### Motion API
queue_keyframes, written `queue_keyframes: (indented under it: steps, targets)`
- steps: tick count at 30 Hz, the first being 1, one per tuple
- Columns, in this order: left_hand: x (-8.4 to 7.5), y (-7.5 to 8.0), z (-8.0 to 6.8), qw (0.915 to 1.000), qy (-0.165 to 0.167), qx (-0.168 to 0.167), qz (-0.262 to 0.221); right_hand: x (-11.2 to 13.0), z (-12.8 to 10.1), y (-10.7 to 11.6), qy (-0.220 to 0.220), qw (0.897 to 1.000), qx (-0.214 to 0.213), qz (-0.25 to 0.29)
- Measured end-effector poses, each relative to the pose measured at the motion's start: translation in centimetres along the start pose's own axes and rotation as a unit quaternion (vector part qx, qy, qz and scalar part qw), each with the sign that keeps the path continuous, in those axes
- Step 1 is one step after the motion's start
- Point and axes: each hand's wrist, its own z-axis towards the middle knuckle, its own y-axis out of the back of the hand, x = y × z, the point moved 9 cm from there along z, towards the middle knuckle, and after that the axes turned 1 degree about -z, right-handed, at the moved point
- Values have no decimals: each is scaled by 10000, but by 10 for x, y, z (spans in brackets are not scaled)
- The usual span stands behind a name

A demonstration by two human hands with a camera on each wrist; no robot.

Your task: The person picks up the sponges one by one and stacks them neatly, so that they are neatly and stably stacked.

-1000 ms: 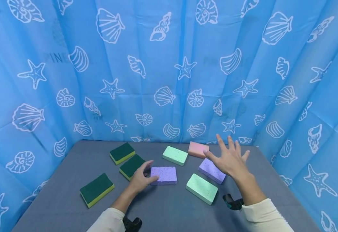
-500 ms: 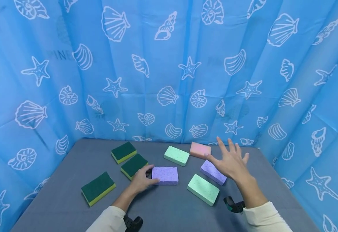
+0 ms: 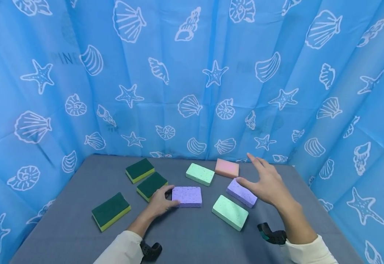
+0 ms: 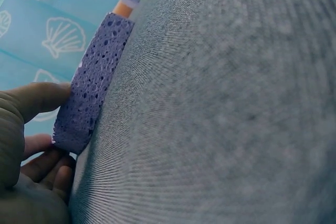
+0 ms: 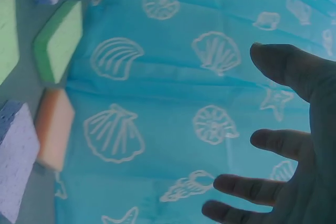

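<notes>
The left hand (image 3: 159,202) rests on the tabletop (image 3: 185,234) near its middle, thumb and curled fingers pinching the near-left corner of a purple sponge (image 3: 187,196), as if to steady or lift it. The right hand (image 3: 268,184) hovers with fingers spread wide, holding nothing, above a second purple sponge (image 3: 241,192) toward the right edge.
</notes>
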Motion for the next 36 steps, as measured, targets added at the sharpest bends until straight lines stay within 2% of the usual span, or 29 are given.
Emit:
queue_keyframes:
  steps: [7,15,20,24,31,36]
  targets:
    - [2,-2,0,9999,89,76,-12,9,-21,10,200,9980,-194,566]
    - [3,-3,-1,10000,-16,62,-20,-2,-49,-1,10,9930,-487,1078]
    - [1,-1,0,10000,13,45,-6,-16,-61,-23,-357,9878,-488,1436]
    - [1,0,0,10000,59,27,28,-33,-66,-48,-762,9827,-239,1668]
    - [-1,1,2,10000,1,43,-9,-57,-70,-87,-1420,9748,287,1697]
    - [-1,2,-1,10000,-26,45,-6,-67,-73,-109,-1578,9712,485,1720]
